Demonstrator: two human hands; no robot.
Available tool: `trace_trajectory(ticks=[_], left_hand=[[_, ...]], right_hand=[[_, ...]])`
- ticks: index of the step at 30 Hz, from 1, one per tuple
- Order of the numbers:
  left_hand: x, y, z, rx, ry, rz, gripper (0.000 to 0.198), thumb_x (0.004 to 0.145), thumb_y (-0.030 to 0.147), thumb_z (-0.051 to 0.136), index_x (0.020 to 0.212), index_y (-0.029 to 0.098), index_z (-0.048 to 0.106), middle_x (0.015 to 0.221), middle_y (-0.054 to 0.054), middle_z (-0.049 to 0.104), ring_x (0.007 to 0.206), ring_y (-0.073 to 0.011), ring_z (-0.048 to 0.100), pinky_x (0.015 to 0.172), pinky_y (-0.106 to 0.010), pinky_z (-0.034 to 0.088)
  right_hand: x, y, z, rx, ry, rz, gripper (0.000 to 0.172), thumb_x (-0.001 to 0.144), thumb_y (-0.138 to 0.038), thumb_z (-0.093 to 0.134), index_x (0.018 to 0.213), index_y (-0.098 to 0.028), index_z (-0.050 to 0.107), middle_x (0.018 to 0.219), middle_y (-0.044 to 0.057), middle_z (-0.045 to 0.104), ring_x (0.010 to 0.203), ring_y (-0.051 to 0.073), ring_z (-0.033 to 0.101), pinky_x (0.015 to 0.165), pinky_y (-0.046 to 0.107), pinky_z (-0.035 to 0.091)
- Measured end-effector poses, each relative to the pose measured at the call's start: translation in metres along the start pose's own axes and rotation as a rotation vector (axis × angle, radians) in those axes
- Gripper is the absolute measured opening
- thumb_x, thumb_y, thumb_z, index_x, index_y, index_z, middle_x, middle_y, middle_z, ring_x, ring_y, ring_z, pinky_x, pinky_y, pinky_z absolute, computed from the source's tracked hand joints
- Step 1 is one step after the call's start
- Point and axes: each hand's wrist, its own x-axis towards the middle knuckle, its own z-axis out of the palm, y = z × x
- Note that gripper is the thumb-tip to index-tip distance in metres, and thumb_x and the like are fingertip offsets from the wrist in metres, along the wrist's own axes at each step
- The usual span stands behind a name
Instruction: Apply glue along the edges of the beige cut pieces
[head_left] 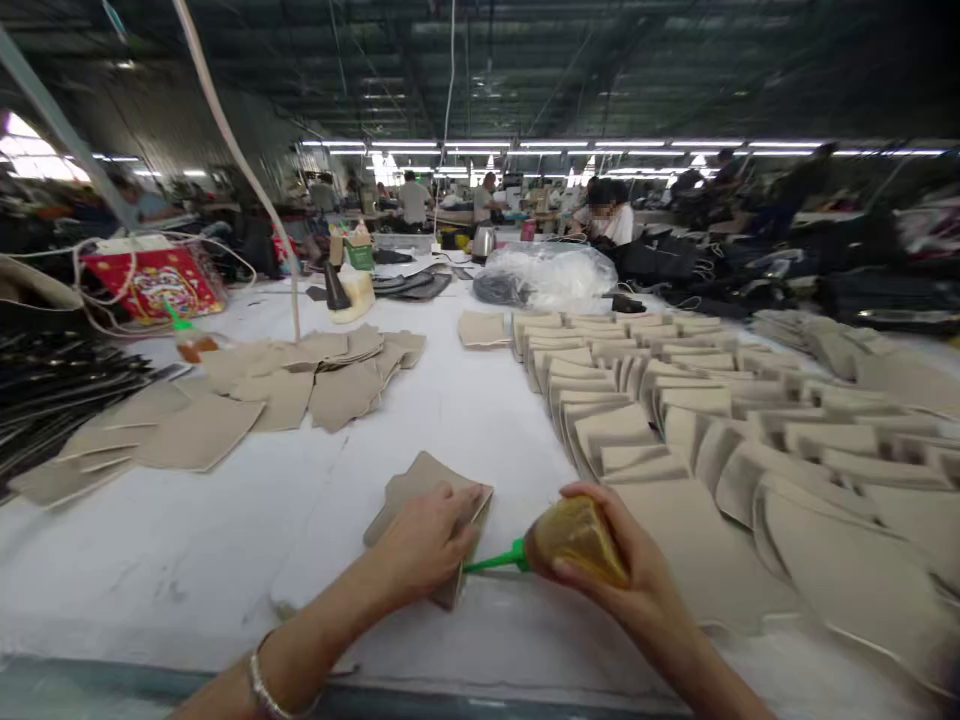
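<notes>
Lying at left: loose tan pieces (349,395) overlapping on the white table (487,420), a spare bottle (196,346) beside them.
Tan piece (420,475): near the table's front edge, centre, under the left hand.
Left hand (431,540): laid over that piece, palm down; whether it grips, I cannot tell.
Glue-type bottle (577,540): tilted, green nozzle (495,561) at the piece's right edge.
Right hand (634,560): wrapped around the bottle.
Far right: rows of tan pieces (615,430).

Two green-nozzled bottles (577,542) appear, one in the right hand (639,560), one beyond the left hand (424,540) near one red box (154,282).
</notes>
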Motion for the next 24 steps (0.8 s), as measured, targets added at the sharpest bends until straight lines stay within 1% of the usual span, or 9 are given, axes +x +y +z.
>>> trace_trajectory(ticks=[4,8,10,12,15,21,24], left_hand=[[0.000,0.000,0.000,0.008,-0.007,-0.018,0.044,0.091,0.030,0.035,0.134,0.028,0.048,0.099,-0.006,0.059,0.094,-0.0239,0.061,0.085,-0.036,0.045],[-0.001,0.002,0.001,0.035,-0.007,-0.031,0.046,0.091,0.030,0.036,0.135,0.028,0.047,0.101,-0.006,0.060,0.093,-0.0245,0.061,0.083,-0.037,0.045],[-0.001,0.002,0.001,0.042,-0.001,-0.032,0.047,0.090,0.030,0.036,0.136,0.027,0.047,0.102,-0.007,0.060,0.094,-0.0246,0.061,0.084,-0.037,0.045],[-0.002,0.001,0.001,0.045,0.001,-0.032,0.047,0.091,0.031,0.036,0.136,0.027,0.047,0.103,-0.007,0.060,0.094,-0.0244,0.060,0.083,-0.036,0.045],[-0.001,0.000,0.001,0.047,-0.005,-0.032,0.047,0.090,0.031,0.036,0.136,0.027,0.047,0.103,-0.006,0.060,0.094,-0.0242,0.061,0.083,-0.036,0.045],[0.000,0.001,-0.001,0.039,-0.019,-0.037,0.048,0.091,0.032,0.034,0.138,0.026,0.045,0.106,-0.007,0.060,0.096,-0.0236,0.060,0.084,-0.035,0.044],[0.000,0.001,-0.001,0.047,-0.023,-0.049,0.048,0.091,0.032,0.034,0.138,0.027,0.045,0.105,-0.007,0.059,0.095,-0.0230,0.060,0.084,-0.035,0.044]], right_hand=[[-0.004,-0.002,0.002,0.019,0.007,-0.004,0.050,0.082,-0.044,0.074,0.121,-0.028,0.048,0.107,-0.001,0.055,0.089,0.020,0.056,0.077,0.025,0.043],[-0.005,-0.003,0.004,0.087,-0.040,-0.004,0.051,0.080,-0.044,0.076,0.120,-0.028,0.049,0.109,0.000,0.055,0.090,0.022,0.056,0.078,0.027,0.044],[-0.003,-0.002,0.002,0.073,-0.021,0.013,0.051,0.080,-0.044,0.076,0.120,-0.027,0.048,0.104,0.000,0.056,0.087,0.022,0.056,0.076,0.027,0.044],[-0.001,-0.002,0.000,0.039,0.026,0.016,0.051,0.080,-0.044,0.075,0.120,-0.027,0.048,0.102,0.000,0.056,0.085,0.021,0.056,0.075,0.027,0.043],[-0.002,-0.001,0.002,-0.005,0.072,-0.007,0.050,0.081,-0.044,0.074,0.120,-0.027,0.048,0.107,0.001,0.055,0.090,0.022,0.055,0.079,0.028,0.042],[-0.011,0.000,0.010,0.084,-0.005,0.039,0.052,0.080,-0.045,0.074,0.121,-0.027,0.048,0.110,0.001,0.054,0.090,0.023,0.055,0.080,0.029,0.042],[-0.010,0.002,0.008,0.060,0.009,0.034,0.052,0.081,-0.044,0.074,0.122,-0.027,0.047,0.108,0.001,0.054,0.091,0.022,0.055,0.080,0.029,0.042]])
